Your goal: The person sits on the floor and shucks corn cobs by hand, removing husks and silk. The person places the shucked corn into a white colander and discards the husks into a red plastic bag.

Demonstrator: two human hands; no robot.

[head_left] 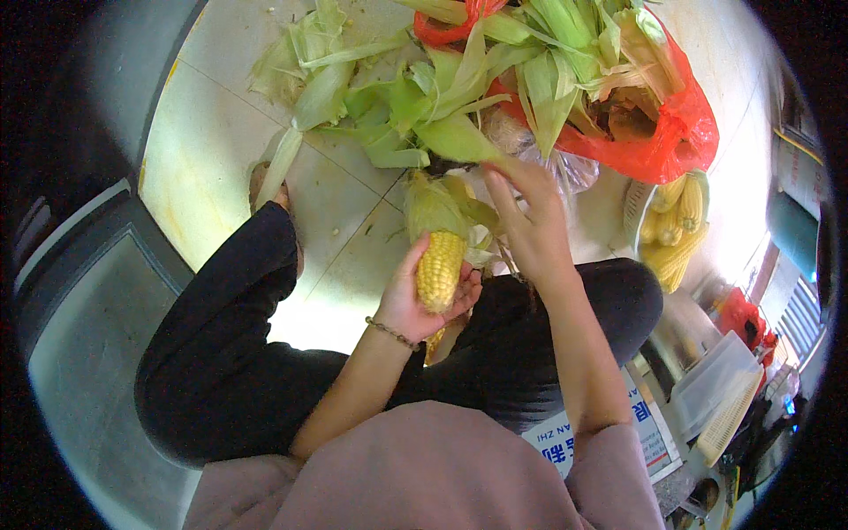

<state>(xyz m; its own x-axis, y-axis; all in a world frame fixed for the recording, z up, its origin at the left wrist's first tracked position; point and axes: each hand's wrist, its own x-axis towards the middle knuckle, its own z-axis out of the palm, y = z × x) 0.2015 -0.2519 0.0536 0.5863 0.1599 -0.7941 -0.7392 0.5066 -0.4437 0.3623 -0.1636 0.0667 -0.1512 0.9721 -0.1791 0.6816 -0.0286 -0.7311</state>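
My left hand (402,305) is wrapped round a yellow ear of corn (440,274), held over the floor between my bent legs. Its lower kernels are bare, while pale silk and peeled-back husk (433,205) still hang about its far end. Just to the right and farther out, my right hand (536,225) has its fingertips pinched on a long green husk leaf (458,140). That leaf reaches left toward loose husks; whether it is joined to the ear I cannot tell.
Green husks (380,110) lie scattered on the tiled floor (221,132). More husks spill from a red plastic bag (693,128) at the far right. Below it, a pale basket (632,208) holds several husked ears (676,221). A clear plastic container (715,380) is at the lower right.
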